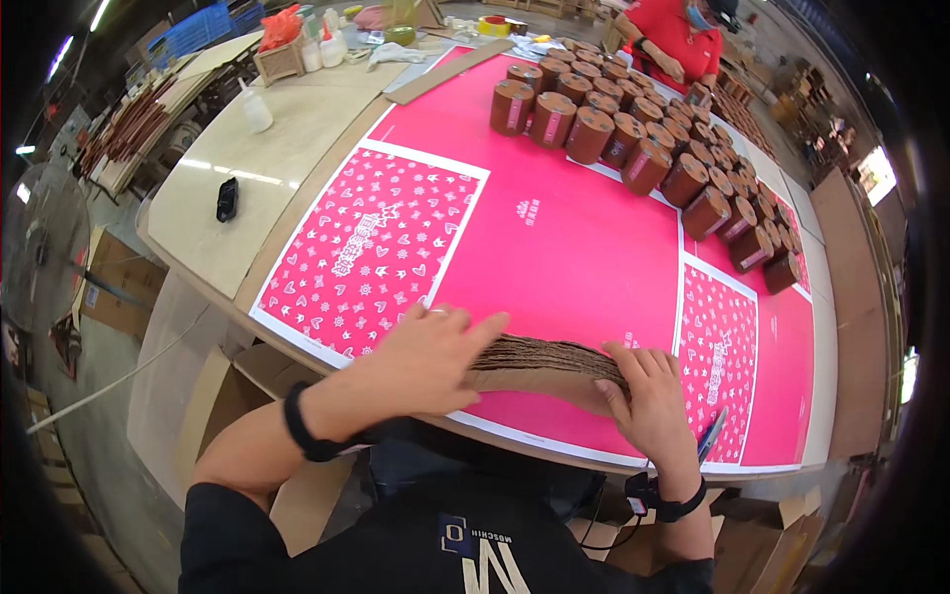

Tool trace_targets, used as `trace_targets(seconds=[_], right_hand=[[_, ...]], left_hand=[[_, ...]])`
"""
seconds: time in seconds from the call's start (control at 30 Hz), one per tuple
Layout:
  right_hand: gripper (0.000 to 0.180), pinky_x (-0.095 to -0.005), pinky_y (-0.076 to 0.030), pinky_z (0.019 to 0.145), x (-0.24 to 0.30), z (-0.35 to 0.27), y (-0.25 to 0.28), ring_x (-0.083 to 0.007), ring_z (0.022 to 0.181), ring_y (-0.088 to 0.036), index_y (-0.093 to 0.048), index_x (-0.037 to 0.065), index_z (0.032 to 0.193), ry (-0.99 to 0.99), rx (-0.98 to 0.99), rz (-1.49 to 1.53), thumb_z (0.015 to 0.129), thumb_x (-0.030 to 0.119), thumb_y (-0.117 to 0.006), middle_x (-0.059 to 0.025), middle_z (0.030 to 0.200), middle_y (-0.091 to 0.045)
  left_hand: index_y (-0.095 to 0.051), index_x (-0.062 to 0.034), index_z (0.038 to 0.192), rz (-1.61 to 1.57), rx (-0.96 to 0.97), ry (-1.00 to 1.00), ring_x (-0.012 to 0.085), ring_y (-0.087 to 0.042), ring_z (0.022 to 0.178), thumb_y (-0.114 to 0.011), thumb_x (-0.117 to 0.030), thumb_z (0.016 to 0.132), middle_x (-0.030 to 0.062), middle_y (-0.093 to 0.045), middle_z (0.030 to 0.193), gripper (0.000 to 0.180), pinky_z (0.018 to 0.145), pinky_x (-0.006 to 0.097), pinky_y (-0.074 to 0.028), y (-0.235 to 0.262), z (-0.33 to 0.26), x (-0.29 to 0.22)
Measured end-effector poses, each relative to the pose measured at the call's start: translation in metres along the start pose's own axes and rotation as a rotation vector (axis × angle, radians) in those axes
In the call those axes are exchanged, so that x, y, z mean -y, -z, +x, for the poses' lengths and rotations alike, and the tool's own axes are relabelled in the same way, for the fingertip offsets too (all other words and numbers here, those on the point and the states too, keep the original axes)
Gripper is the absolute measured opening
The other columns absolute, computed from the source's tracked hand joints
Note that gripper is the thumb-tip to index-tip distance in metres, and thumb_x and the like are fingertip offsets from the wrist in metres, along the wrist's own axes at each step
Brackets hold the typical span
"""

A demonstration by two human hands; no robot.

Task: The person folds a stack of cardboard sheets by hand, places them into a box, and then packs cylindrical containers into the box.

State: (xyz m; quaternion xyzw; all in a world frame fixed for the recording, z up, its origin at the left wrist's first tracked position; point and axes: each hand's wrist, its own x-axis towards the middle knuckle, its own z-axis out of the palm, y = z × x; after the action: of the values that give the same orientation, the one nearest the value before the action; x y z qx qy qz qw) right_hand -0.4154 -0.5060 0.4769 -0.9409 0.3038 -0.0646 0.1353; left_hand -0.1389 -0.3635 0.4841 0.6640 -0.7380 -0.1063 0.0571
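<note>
A thick stack of brown corrugated cardboard strips (549,384) stands near the table's front edge, on the pink printed sheet (584,267). Its layered edges show along the top, and it bends slightly. My left hand (426,361) holds its left end, with the index finger stretched out along the top; the thumb is hidden. My right hand (653,401) grips the opposite end, fingers over the far side and thumb on the near face. Beside the right hand lies a slim dark-and-blue tool (711,436), too small to make out fully.
Many brown cylindrical boxes (591,135) crowd the table's far right. A flat cardboard strip (450,72) lies at the back. To the left are a small black object (228,200) and a white squeeze bottle (255,107). A person in red (683,49) stands across the table.
</note>
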Motion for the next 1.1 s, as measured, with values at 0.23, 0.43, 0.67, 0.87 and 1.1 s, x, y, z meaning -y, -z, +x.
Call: trace_targets(seconds=[0.23,0.43,0.67,0.87,1.1], right_hand=[[0.057,-0.0484,-0.040,0.105,-0.009,-0.018,0.007,-0.0336,0.121,-0.052,-0.066,0.014,0.122,-0.092,-0.197,-0.056,0.072,0.030,-0.086,-0.0137,0.126,-0.058],[0.058,-0.0433,-0.043,0.108,-0.035,-0.032,-0.023,-0.0308,0.129,-0.050,-0.056,0.008,0.129,-0.259,-0.151,0.619,0.074,0.005,-0.073,-0.0190,0.141,-0.047],[0.069,-0.0351,-0.042,0.109,-0.041,-0.031,-0.049,-0.0224,0.129,-0.052,-0.047,0.007,0.138,-0.105,-0.360,1.142,0.070,-0.006,-0.049,-0.0128,0.133,-0.054],[0.073,-0.0300,-0.044,0.101,-0.030,-0.032,-0.058,-0.0186,0.119,-0.055,-0.046,0.007,0.141,-0.162,-0.381,1.140,0.070,-0.008,-0.051,-0.0108,0.126,-0.055],[0.059,-0.0368,-0.039,0.107,-0.034,-0.029,-0.071,-0.0197,0.122,-0.052,-0.048,0.002,0.140,-0.171,-0.455,1.403,0.089,0.028,-0.065,-0.0094,0.129,-0.055]], left_hand=[[-0.054,-0.0023,0.136,-0.996,-0.305,0.022,0.0340,-0.047,0.140,-0.076,0.002,0.080,0.0237,-0.054,0.143,0.061,0.115,0.042,-0.039,-0.065,-0.022,0.020],[-0.053,-0.0004,0.132,-1.437,-0.452,0.031,0.0265,-0.049,0.138,-0.076,0.007,0.079,0.0204,-0.053,0.143,0.058,0.112,0.040,-0.041,-0.094,-0.024,0.016],[-0.053,-0.0003,0.128,-1.126,-0.622,-0.082,0.0197,-0.058,0.109,-0.082,-0.004,0.075,0.0098,-0.054,0.117,0.061,0.094,0.033,-0.048,-0.091,-0.003,0.014],[-0.053,0.0016,0.134,-1.044,-0.473,-0.012,0.0208,-0.064,0.114,-0.075,0.004,0.082,0.0152,-0.063,0.128,0.056,0.098,0.034,-0.052,-0.098,-0.027,0.019],[-0.047,0.0010,0.138,-1.299,-0.521,0.087,0.0218,-0.062,0.120,-0.076,0.004,0.079,0.0161,-0.062,0.128,0.066,0.103,0.034,-0.049,-0.092,-0.026,0.014]])
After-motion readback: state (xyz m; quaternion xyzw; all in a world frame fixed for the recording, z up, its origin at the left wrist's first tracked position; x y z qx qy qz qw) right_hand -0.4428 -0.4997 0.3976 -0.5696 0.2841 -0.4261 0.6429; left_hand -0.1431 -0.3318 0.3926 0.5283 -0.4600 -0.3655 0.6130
